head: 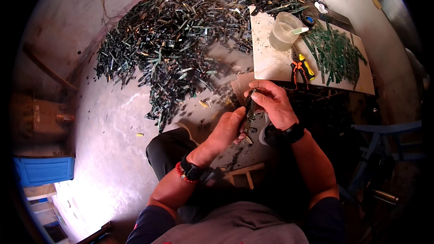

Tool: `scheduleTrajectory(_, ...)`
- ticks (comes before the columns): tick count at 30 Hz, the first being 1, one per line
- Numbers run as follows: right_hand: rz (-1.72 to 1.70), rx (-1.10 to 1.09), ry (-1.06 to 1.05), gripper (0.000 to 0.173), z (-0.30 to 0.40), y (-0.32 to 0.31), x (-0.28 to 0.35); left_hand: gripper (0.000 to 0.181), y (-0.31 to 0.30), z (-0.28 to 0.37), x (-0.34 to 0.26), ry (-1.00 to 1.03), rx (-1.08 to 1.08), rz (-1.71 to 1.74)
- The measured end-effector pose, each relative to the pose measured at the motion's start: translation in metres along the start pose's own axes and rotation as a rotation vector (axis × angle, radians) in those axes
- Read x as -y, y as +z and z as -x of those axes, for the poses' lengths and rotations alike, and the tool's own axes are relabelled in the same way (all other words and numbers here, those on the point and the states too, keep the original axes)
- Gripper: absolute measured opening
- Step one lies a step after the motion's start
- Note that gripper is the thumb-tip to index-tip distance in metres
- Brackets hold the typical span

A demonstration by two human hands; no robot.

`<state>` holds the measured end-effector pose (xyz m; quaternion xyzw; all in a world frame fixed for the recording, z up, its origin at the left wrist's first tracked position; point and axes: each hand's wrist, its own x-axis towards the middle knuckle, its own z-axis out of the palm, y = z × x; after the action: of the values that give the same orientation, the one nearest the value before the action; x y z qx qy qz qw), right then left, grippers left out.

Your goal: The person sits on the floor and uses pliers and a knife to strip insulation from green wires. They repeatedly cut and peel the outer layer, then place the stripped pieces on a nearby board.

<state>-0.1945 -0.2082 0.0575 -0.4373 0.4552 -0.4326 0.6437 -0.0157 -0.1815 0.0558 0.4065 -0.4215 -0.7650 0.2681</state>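
Note:
Between my two hands is a narrow dark strip with a green circuit-board look (250,117), held at a slant above the floor. My left hand (225,127) grips its side, thumb pointing up along it. At the upper end, my right hand (271,101) pinches it between thumb and fingers. Just beyond the right hand, pliers with orange and black handles (295,73) lie at the front edge of a white board (262,62). A yellow and black handled tool (307,67) lies against them. The fingers hide part of the strip.
A large heap of dark strips (176,40) covers the floor ahead. On the board stand a cloudy plastic tub (284,32) with a white-green handle (299,31), a blue-centred tape roll (308,20) and a pile of green strips (335,54). A blue metal frame (373,142) is at right, a blue crate (44,170) at left.

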Motion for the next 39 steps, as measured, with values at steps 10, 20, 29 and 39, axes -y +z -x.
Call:
scheduleTrajectory(10,0.115,-0.032,-0.22,0.037,0.001,0.006,-0.019,0.046,-0.015,-0.007,0.0,-0.24,0.124,0.622)
scheduleTrajectory(20,0.029,-0.105,0.079,0.034,0.006,-0.032,-0.007,0.045,-0.02,-0.01,0.002,-0.086,-0.062,0.356)
scheduleTrajectory(29,-0.335,0.018,0.399,0.025,0.018,-0.036,-0.043,0.051,0.009,-0.009,0.017,-0.124,0.115,0.038)
scheduleTrajectory(39,0.097,-0.13,-0.097,0.022,0.03,-0.036,-0.062,0.065,0.03,-0.021,0.023,-0.09,0.272,-0.237)
